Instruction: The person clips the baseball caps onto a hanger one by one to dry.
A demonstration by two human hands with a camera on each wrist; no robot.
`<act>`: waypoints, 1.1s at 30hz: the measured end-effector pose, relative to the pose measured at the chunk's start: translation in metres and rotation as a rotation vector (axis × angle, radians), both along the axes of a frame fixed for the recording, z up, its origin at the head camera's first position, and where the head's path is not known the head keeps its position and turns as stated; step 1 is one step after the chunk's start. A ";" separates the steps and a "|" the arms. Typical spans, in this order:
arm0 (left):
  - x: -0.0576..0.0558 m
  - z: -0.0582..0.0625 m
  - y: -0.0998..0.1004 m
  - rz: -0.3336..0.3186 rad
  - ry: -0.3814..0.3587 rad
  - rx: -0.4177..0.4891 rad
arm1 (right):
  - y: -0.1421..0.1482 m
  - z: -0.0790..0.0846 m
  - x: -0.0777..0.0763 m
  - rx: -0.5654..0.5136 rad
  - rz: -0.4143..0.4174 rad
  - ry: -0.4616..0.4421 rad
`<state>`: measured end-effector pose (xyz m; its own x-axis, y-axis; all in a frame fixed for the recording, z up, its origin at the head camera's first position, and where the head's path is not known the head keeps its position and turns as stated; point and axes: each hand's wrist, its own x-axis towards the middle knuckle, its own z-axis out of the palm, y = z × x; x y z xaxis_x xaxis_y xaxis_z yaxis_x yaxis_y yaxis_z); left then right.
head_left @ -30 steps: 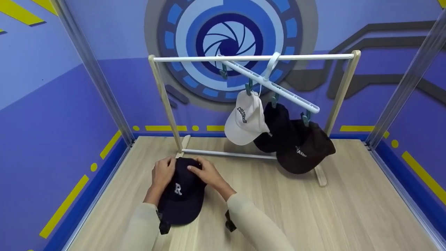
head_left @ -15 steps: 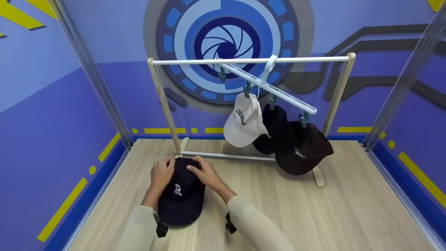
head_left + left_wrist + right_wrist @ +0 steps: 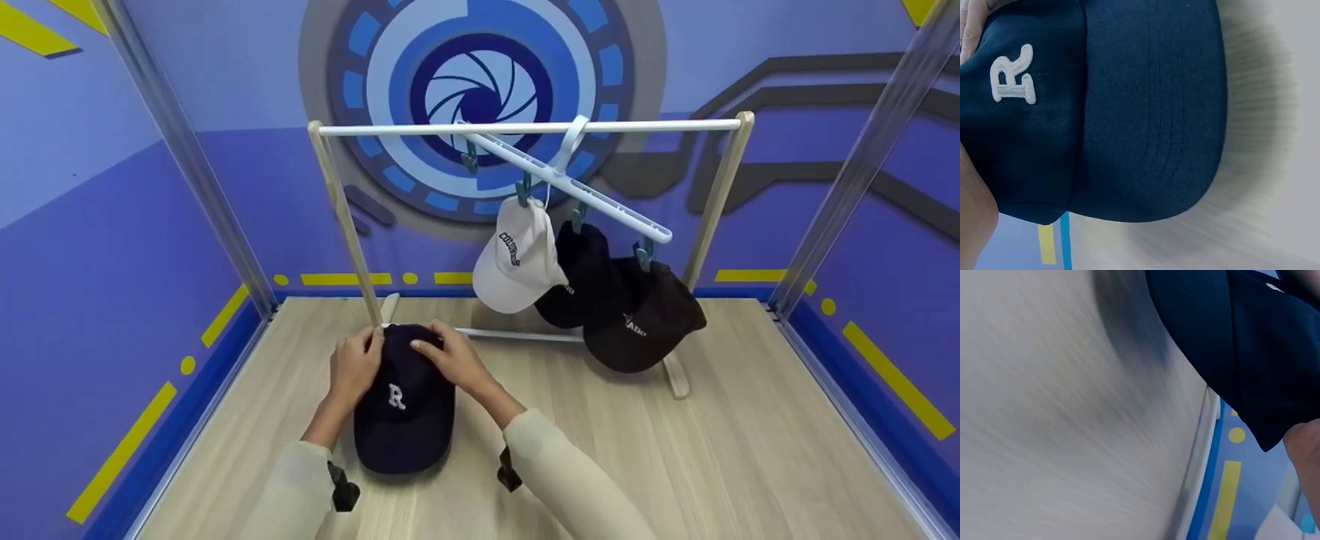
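Note:
A navy baseball cap (image 3: 405,420) with a white letter R on its front is held between both hands, its brim toward the person. My left hand (image 3: 355,365) grips the crown's left side, and my right hand (image 3: 459,361) grips the right side with the thumb on the front of the crown. The far fingers of both hands are hidden behind the cap. In the left wrist view the cap's brim (image 3: 1151,112) fills the middle, over the tabletop. The right wrist view has the cap (image 3: 1275,354) at upper right, with a shadow on the table below.
A rack (image 3: 525,128) stands at the back of the wooden table (image 3: 540,450). From it hangs a white clip hanger (image 3: 600,201), bearing a white cap (image 3: 514,262), a black cap (image 3: 577,292) and a dark brown cap (image 3: 641,322). Its leftmost clip (image 3: 469,159) holds nothing.
Both hands have shifted slightly to the right and away from the person, carrying the navy cap with them. The rack and its caps drift a little left in view as the head camera moves.

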<state>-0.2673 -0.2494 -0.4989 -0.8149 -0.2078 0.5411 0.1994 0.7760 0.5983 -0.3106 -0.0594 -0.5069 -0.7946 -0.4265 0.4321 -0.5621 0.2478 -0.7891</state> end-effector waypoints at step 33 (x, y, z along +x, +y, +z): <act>0.006 0.015 0.035 -0.068 0.076 0.031 | 0.022 0.012 0.000 -0.119 -0.083 0.080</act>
<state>-0.2616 -0.2141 -0.4840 -0.7846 -0.1709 0.5959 0.2967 0.7405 0.6030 -0.3109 -0.0373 -0.4944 -0.7859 -0.3025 0.5392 -0.6060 0.2038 -0.7689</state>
